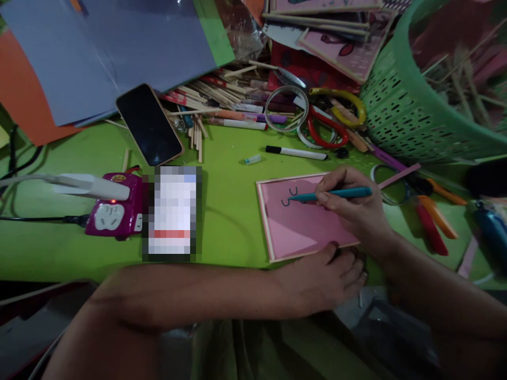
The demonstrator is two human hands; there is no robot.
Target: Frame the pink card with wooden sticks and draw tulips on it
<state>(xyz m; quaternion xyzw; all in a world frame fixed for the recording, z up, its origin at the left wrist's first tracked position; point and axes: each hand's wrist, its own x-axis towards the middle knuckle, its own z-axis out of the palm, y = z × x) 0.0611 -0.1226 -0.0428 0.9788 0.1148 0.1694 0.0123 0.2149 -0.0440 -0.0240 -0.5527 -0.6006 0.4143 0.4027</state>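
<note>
Smudge and slip risks at the pink card

The right hand (354, 211) held a teal pen (352, 193) pinched between thumb and fingers, its tip down at the small dark marks (293, 195) on the upper part of the pink card (304, 227). The card lay on the green surface (229, 211), in front of the person, with pale sticks (264, 221) along its edges. The left hand (336, 279) lay at the card's near edge, fingers bent and close together; whether they gripped the edge could not be told.

Risks, as judged:
1. Smearing. The right hand was over the card, close to the curved strokes; if the ink was wet, a sideways drag of the fingers could have blurred them.
2. Card shift. Contact at the near edge looked light, and the far edge had no hand on it. A firm push of the pen could have turned the card and bent a stroke.
3. Border damage. Pressure from the left hand near the thin sticks could have loosened one, if the bond was weak.
4. Snagging. A pink strip (400, 176) and the red-handled tool (431, 227) lay beside the right forearm; an outward sweep could have caught either one.
</note>
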